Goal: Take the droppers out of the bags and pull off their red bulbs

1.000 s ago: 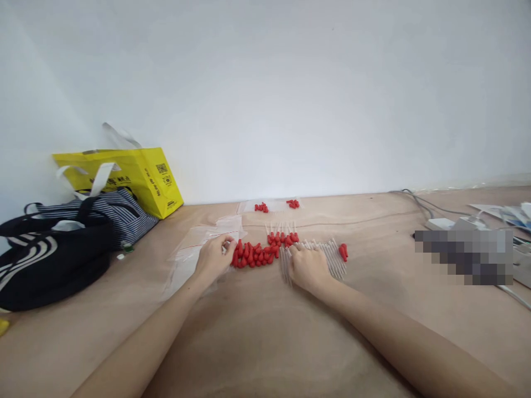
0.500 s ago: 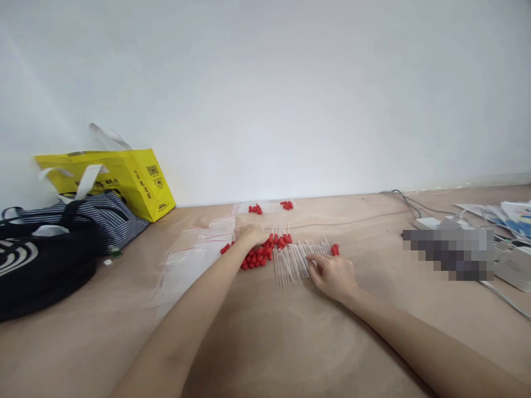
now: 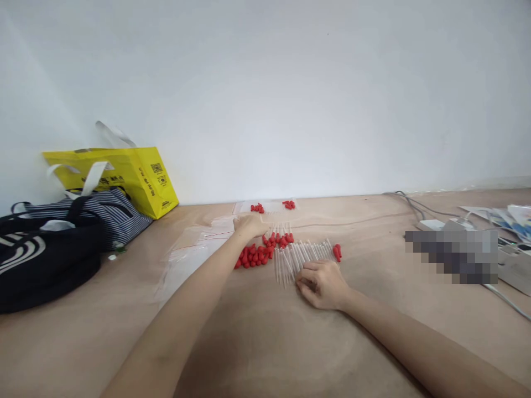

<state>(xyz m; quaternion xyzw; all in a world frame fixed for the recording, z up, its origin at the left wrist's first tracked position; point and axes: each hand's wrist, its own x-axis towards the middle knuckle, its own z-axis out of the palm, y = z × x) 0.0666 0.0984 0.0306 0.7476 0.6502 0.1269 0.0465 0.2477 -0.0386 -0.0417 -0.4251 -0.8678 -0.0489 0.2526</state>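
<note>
A row of clear thin tubes (image 3: pixel 305 255) lies side by side on the brown table (image 3: pixel 265 331). Left of it sits a pile of small red rubber caps (image 3: pixel 255 256), and several capped tubes (image 3: pixel 280 235) lie just behind. My right hand (image 3: pixel 321 284) rests at the near edge of the clear tubes, fingers curled; what they pinch is hidden. My left hand (image 3: pixel 249 225) reaches far forward beside the capped tubes, over clear plastic bags (image 3: pixel 194 251), fingers closed. More red caps (image 3: pixel 271 206) lie in a bag near the wall.
A yellow shopping bag (image 3: pixel 124 177) and dark striped bags (image 3: pixel 53 243) stand at the left against the wall. Cables, a white power strip (image 3: pixel 440 224) and papers (image 3: pixel 506 215) occupy the right side. A white wall rises behind the table.
My left hand moved from the red cap pile forward to the capped tubes. My right hand drew back from on top of the clear tubes to their near edge.
</note>
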